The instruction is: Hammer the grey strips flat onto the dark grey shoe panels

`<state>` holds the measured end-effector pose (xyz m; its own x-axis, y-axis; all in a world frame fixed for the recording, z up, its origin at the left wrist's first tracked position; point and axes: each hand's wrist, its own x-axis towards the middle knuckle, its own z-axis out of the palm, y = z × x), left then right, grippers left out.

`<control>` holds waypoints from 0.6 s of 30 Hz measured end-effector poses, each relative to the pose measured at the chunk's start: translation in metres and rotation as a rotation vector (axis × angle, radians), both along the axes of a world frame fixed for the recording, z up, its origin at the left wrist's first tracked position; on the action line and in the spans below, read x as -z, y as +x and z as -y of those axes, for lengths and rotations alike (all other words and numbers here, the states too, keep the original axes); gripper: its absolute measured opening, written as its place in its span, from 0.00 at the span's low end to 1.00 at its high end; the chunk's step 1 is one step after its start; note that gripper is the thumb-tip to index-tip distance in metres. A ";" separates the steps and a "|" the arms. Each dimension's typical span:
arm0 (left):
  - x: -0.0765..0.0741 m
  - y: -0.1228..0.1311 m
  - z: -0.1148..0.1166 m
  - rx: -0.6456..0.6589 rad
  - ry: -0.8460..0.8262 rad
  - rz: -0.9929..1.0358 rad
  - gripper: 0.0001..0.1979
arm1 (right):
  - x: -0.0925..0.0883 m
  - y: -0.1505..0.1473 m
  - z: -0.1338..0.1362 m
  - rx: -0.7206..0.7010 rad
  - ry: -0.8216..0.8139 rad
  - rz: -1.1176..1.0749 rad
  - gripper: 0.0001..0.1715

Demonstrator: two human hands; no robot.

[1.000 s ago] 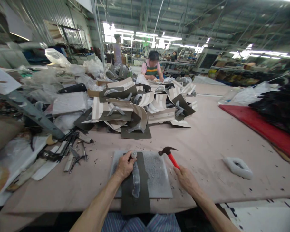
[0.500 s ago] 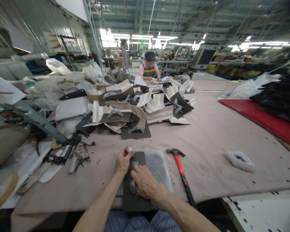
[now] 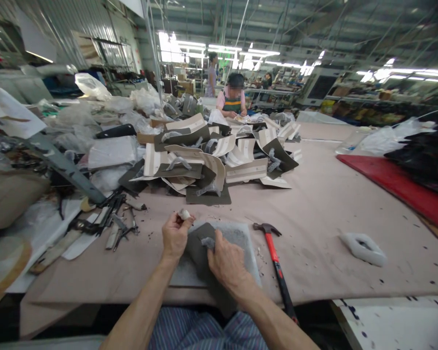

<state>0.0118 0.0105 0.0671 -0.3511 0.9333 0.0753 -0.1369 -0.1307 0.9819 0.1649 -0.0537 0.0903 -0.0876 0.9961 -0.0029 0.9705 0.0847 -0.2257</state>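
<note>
The panel [image 3: 201,260] is dark olive-grey, the small piece [image 3: 184,214] whitish, the slab [image 3: 245,239] pale grey with darker speckling, the hammer [image 3: 272,249] red and black, the bench [image 3: 306,223] dusty pink, and the clothing [image 3: 193,329] blue with thin stripes.

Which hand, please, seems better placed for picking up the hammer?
Probably the right hand, though it holds the dark panel: the hammer lies nearer it, while the left hand, farther away, grips a small whitish object.
</note>
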 end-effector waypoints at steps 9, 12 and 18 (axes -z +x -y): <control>0.044 0.019 0.001 0.231 -0.110 0.009 0.13 | 0.049 -0.019 0.000 0.065 0.030 -0.222 0.17; 0.050 0.019 -0.003 0.297 -0.122 -0.033 0.12 | 0.049 -0.017 0.001 0.043 0.005 -0.250 0.18; 0.058 0.018 -0.004 0.348 -0.140 -0.134 0.10 | 0.043 -0.004 0.013 -0.031 -0.103 -0.408 0.28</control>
